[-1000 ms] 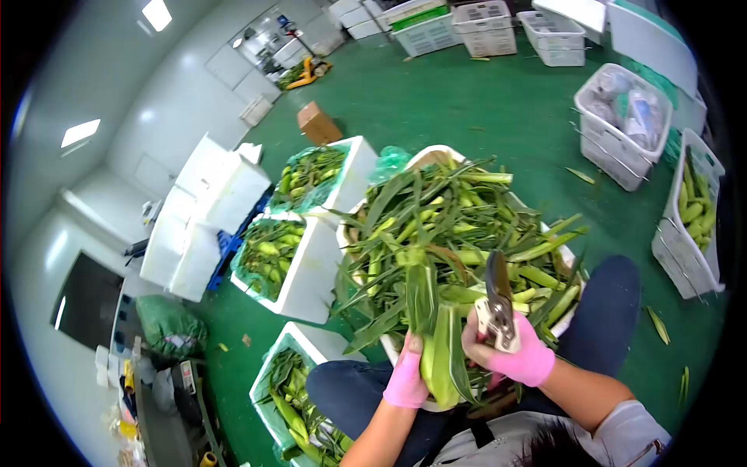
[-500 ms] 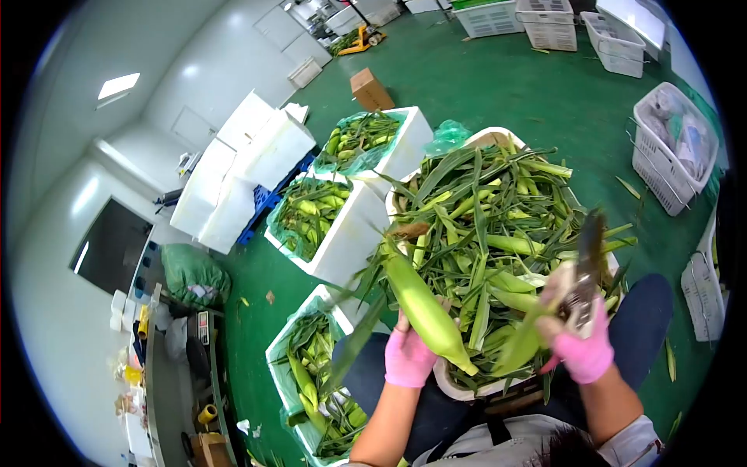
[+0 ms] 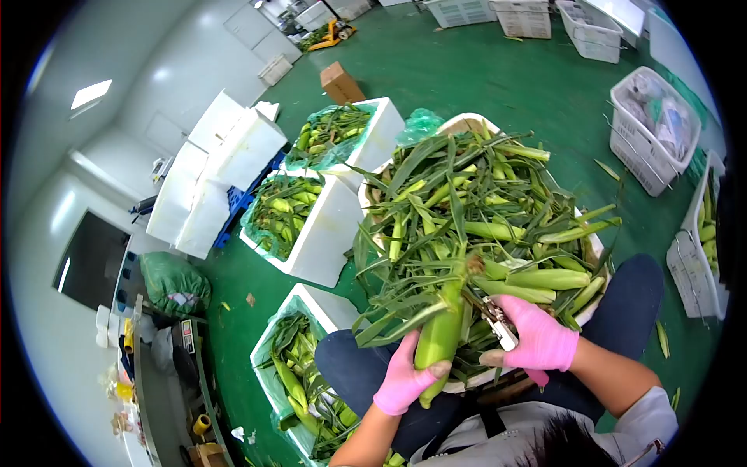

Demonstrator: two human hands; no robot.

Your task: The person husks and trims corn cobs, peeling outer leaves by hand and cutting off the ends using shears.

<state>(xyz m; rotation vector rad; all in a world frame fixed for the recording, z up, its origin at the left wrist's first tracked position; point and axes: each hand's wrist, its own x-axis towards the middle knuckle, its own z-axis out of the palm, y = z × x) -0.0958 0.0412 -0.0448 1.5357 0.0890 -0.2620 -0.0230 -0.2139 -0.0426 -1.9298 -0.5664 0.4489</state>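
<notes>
My left hand (image 3: 408, 375), in a pink glove, is closed round the lower part of a green ear of corn (image 3: 442, 335). Its leafy top points away from me, over the heap. In my right hand (image 3: 537, 336), also pink-gloved, are metal pruning shears (image 3: 499, 323), close to the right side of the ear. Beyond both hands, a large white tub (image 3: 595, 245) is heaped with husk leaves and green ears (image 3: 548, 279). The ends of the shears' blades are hard to make out among the leaves.
Foam boxes of corn stand at the left, the nearest box (image 3: 331, 305) beside my left knee. A basket of plastic bags (image 3: 654, 159) and another crate (image 3: 695, 268) stand at the right. Farther off are a cardboard box (image 3: 342, 83) and stacked white boxes (image 3: 226, 167).
The ear in my left hand has swung from slanting to nearly upright. My right hand has moved left with the shears, towards the ear, and the loose green husk it held is gone from it.
</notes>
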